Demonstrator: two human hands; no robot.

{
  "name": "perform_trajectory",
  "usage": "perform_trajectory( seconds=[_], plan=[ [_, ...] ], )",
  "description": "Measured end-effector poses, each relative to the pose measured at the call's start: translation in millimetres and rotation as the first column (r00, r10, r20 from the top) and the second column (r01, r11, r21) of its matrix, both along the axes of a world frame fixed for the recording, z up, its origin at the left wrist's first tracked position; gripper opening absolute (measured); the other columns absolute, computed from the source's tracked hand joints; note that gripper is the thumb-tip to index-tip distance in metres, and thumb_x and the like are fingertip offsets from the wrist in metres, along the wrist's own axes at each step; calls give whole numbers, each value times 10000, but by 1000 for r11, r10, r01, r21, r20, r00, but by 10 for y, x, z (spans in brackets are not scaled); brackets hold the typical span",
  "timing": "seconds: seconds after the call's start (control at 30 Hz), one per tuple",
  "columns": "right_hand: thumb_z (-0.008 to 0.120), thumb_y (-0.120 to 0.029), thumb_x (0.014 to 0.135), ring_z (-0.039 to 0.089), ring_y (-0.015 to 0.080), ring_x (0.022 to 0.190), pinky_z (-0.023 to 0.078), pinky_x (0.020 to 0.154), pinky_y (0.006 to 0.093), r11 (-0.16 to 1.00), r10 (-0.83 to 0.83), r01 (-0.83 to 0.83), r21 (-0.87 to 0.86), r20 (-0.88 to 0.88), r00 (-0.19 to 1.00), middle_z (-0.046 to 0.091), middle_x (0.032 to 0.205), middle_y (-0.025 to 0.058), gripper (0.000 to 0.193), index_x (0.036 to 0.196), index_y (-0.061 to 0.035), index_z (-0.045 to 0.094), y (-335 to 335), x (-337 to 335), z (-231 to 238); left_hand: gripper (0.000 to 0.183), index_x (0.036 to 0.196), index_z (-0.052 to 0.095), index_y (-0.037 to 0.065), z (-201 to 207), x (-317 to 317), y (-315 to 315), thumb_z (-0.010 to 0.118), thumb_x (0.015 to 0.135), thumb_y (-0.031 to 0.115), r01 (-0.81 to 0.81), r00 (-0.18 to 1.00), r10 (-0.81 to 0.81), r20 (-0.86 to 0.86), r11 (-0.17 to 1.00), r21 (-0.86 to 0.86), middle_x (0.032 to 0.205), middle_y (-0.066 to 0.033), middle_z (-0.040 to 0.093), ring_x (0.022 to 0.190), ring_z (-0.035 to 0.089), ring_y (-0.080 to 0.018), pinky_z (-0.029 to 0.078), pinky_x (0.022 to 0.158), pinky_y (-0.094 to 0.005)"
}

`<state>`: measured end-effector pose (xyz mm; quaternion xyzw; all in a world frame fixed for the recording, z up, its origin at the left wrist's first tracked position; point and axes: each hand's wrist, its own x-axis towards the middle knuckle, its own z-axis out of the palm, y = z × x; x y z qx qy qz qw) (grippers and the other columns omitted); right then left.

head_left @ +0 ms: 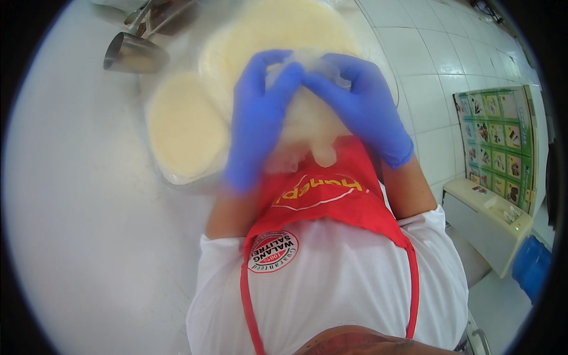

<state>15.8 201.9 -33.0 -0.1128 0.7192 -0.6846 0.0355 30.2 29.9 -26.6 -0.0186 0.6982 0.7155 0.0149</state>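
Note:
Both my hands wear blue gloves and meet above my chest. My left hand (257,121) and my right hand (361,103) pinch the top of a clear plastic bag (310,127) holding a pale, creamy mass, which hangs between them over my red apron (331,195). Below the bag lie a large round pale dough-like mass (278,32) and a smaller oval one (183,127). The picture is blurred by motion, so the finger grip is not sharp.
A metal cup (133,54) lies on its side on the white counter (77,195) at the upper left. White wall tiles (438,77) run on the right, with a green picture chart (500,139), a white box (485,222) and a blue container (532,266) below.

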Motion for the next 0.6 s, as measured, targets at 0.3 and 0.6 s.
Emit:
perform_trajectory(
  seconds=[0.3,0.6],
  plan=[
    [772,-186,917,656,98,812,541,731,274,980,-191,194,-44,70,979,732,872,45,237,1003,30,731,165,92,-34,187,959,709,-33,-75,-59,-200,761,920,142,-277,958,261,-123,950,-146,857,-31,702,810,610,-104,520,747,-281],
    [769,-225,921,636,91,874,520,791,269,982,51,-15,-188,190,981,713,925,36,273,1034,18,718,173,-8,-37,139,996,721,-18,128,127,-64,742,932,104,-63,990,51,-133,994,-91,926,-27,719,882,638,-93,528,824,-261]
  ],
)
